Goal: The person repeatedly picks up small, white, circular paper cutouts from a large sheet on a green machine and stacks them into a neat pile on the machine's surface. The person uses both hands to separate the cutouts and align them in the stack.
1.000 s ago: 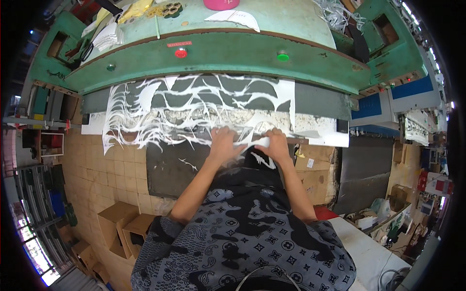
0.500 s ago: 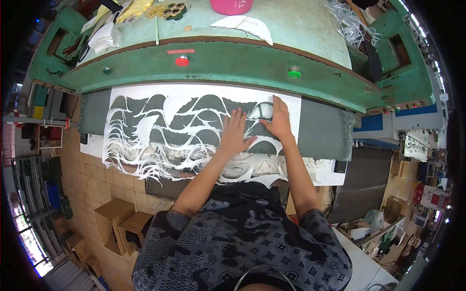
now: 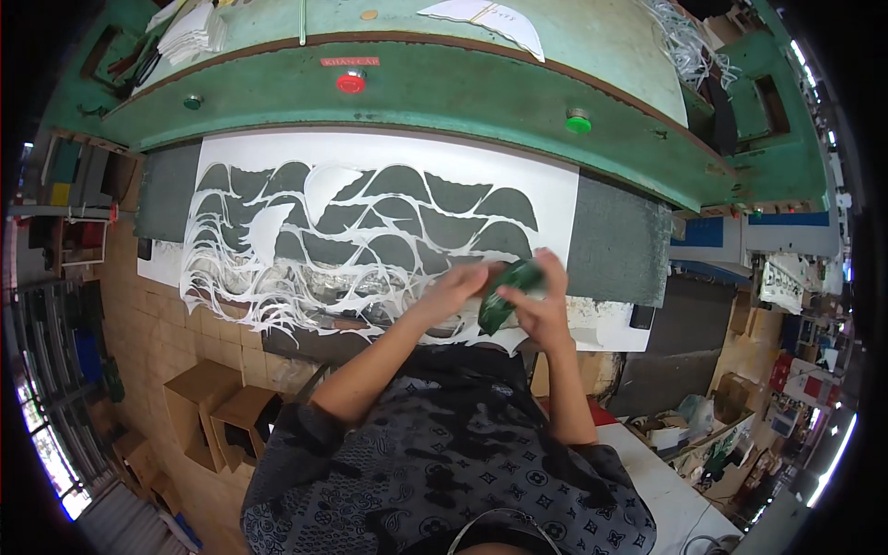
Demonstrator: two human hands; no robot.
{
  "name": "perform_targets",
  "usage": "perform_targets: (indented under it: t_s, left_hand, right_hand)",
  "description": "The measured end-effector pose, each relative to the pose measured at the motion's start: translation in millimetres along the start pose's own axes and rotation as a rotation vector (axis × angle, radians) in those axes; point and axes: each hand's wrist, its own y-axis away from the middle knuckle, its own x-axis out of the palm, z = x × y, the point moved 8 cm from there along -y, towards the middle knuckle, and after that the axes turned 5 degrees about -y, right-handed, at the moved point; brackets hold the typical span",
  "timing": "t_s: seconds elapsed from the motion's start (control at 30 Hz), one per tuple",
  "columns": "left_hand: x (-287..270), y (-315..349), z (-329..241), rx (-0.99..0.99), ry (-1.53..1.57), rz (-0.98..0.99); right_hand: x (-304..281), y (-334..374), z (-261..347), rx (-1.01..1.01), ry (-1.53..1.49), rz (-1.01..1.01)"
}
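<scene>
My right hand [image 3: 546,301] grips a dark green cutting die [image 3: 511,294], half-moon in shape and tilted up in front of my body. Close to the die's left side is my left hand [image 3: 460,289]; its fingers are smeared by motion, and I cannot tell whether they touch the die. Beneath both hands lies a white sheet [image 3: 370,148], cut through with rows of curved openings that leave thin wavy strips. Two loose white half-moon pieces rest on it, one piece [image 3: 324,190] near the top and another piece [image 3: 268,231] lower left.
A green machine beam [image 3: 444,88] with a red button [image 3: 351,83] and a green button [image 3: 578,121] spans the far side. On its top are a stack of white pieces [image 3: 192,35], a marked white half-moon piece [image 3: 486,23] and tangled strips [image 3: 689,46]. Cardboard boxes [image 3: 208,407] stand lower left.
The cutting die has been lifted off the sheet's right part and brought toward my body in my right hand. My left hand, flat on the sheet before, has come near it.
</scene>
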Motion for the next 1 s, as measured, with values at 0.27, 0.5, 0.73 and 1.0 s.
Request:
perform_targets:
  t_s: [0.27, 0.5, 0.73, 1.0]
  left_hand:
    - [28.9, 51.3, -32.9, 0.049, 0.317, 0.139]
    - [55.4, 76.1, -55.4, 0.224, 0.014, 0.128]
    - [53.5, 83.5, -63.3, 0.219, -0.248, -0.223]
    - [3.8, 88.2, -82.4, 0.276, -0.422, -0.155]
  right_hand:
    - [7.2, 32.4, -23.4, 0.656, -0.864, 0.083]
    - [64.9, 53.2, 16.7, 0.765, -1.070, 0.139]
    - [85.7, 41.5, -0.6, 0.551, -0.652, 0.162]
    - [80.7, 9.9, -0.5, 0.688, -1.150, 0.406]
